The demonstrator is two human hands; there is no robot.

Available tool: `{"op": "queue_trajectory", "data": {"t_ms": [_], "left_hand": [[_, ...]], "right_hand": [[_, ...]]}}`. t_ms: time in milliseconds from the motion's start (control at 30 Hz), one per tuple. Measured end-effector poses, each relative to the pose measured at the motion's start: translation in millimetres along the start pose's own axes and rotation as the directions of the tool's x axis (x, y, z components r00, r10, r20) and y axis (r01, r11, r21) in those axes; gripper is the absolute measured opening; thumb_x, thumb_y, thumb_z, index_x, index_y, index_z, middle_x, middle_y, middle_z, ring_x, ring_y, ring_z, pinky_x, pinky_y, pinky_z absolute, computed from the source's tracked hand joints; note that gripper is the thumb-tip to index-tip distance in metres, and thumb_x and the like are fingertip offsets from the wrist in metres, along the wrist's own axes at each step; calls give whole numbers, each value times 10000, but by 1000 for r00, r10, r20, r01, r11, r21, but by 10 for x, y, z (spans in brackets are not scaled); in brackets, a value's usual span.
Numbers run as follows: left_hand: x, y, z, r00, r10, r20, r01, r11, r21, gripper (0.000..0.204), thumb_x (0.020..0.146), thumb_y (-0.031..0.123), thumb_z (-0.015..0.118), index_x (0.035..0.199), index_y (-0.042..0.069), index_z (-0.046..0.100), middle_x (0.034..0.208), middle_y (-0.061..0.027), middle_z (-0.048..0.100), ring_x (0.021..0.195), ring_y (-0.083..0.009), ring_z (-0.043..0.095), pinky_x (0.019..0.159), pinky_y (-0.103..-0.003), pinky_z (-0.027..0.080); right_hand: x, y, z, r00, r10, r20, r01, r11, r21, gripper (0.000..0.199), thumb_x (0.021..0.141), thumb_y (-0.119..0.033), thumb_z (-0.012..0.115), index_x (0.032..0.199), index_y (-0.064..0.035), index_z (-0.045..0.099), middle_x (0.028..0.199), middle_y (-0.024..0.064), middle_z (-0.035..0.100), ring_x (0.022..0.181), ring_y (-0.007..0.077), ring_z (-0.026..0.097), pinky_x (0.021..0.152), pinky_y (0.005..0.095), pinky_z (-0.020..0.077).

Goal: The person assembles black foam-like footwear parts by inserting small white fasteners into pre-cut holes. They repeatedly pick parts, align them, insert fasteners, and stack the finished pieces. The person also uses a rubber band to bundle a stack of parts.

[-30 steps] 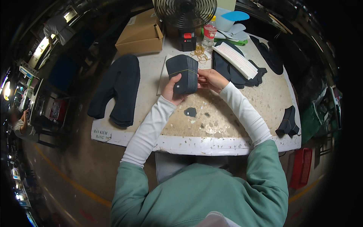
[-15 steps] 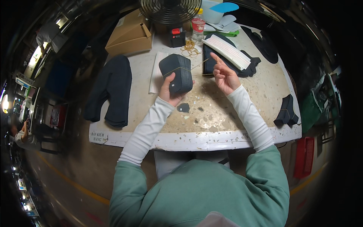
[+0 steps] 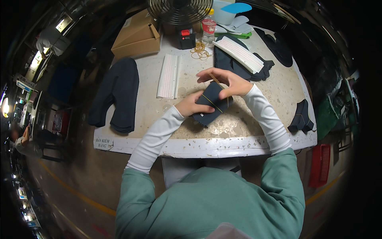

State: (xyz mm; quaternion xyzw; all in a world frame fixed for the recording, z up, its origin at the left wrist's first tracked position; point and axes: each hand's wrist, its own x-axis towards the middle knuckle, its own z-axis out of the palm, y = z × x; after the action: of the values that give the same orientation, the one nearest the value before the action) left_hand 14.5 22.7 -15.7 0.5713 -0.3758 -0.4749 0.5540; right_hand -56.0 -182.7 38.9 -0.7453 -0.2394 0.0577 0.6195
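A stack of dark navy cut fabric pieces (image 3: 207,104) is held tilted over the middle of the table. My left hand (image 3: 193,105) is closed around its left side, thumb on top. A thin yellowish rubber band (image 3: 212,102) crosses the top of the stack. My right hand (image 3: 232,83) bends over the far right corner, thumb against the stack and fingers curved above. A strand of the band runs up to those fingers. The undersides of the stack and the fingers beneath are hidden.
Dark fabric stacks lie at left (image 3: 115,95) and right (image 3: 301,116). A white printed strip (image 3: 168,76) lies beside my left hand; another (image 3: 240,55) rests on dark fabric. Behind are loose rubber bands (image 3: 200,52), a bottle (image 3: 208,30), a cardboard box (image 3: 135,35) and a fan (image 3: 180,10).
The stack has moved right and nearer in my left hand and turned over to a tilt. My right hand has come left and down onto it with the stretched band.
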Motion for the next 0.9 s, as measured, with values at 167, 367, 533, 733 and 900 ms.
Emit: {"op": "queue_trajectory", "data": {"t_ms": [167, 367, 533, 733, 900], "left_hand": [[9, -4, -35, 988, 136, -78, -151, 962, -230, 633, 818, 297, 713, 1321, 13, 454, 1187, -95, 579, 1127, -188, 546, 985, -316, 445], [-64, 126, -316, 894, 26, -447, -329, 715, -617, 639, 839, 328, 684, 1315, -20, 438, 1190, -199, 587, 1071, -359, 620, 914, -406, 558], [-55, 77, -311, 870, 206, -448, -462, 655, -597, 683, 847, 348, 667, 1338, -46, 401, 1235, -216, 557, 1123, -384, 589, 947, -409, 538], [-237, 23, -166, 989, 148, 25, -109, 820, -562, 809, 765, 400, 684, 1376, -31, 374, 1225, -253, 560, 1077, -373, 612, 890, -523, 541], [-202, 69, -173, 973, -99, 208, 168, 922, -348, 808, 758, 308, 719, 1395, -13, 339, 1212, -187, 558, 1062, -288, 612, 891, -439, 541]], "right_hand": [[67, -328, 134, 961, -263, 87, 277, 903, -328, 431, 672, -316, 851, 996, -64, 721, 970, 70, 669, 1020, 199, 553, 935, 331, 410], [-331, -82, -217, 859, -265, -438, 476, 730, 491, 711, 910, -563, 534, 1284, 43, 540, 1081, 107, 613, 1012, 207, 577, 967, 346, 471], [-354, 319, -123, 815, 156, -558, 416, 513, 751, 897, 888, -632, 488, 1453, 28, 268, 1500, 192, 332, 1350, 309, 395, 1087, 396, 390], [-211, 439, 446, 941, 101, -323, 73, 872, 485, 879, 806, -610, 659, 1402, -24, 385, 1351, 97, 494, 1273, 183, 452, 1098, 357, 309], [-217, 184, 240, 965, -67, -253, 118, 974, 191, 818, 649, -464, 849, 1248, 15, 564, 1246, 106, 572, 1236, 276, 498, 1084, 415, 349]]}}
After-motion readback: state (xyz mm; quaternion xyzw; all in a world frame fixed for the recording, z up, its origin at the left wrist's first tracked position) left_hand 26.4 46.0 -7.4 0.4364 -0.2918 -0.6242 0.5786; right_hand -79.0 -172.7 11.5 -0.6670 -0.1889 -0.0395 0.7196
